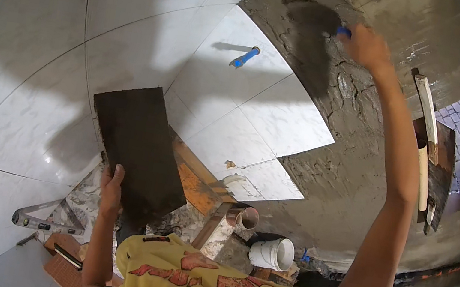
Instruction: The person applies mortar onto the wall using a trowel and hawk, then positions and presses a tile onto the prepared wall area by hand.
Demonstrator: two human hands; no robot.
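My left hand (112,184) grips the lower left edge of a dark rectangular slab (140,150), its thumb on the face turned toward me. The slab is held tilted in front of the white tiled wall (27,85). At the upper right, my raised right hand (367,48) is closed round a blue-handled tool (344,32). A dark patch beside it could be the tool's blade or shadow; I cannot tell which. That hand is over rough, wet grey mortar (347,96) on the wall, which borders the stepped edge of the white tiles (253,111).
A blue pipe fitting (245,57) sticks out of the tiles. Below are a white bucket (275,253), a smaller pinkish pot (243,217) and wooden boards (199,181). A spirit level (49,226) lies at lower left. Wood strips (427,109) stand by a wall opening (458,127) at right.
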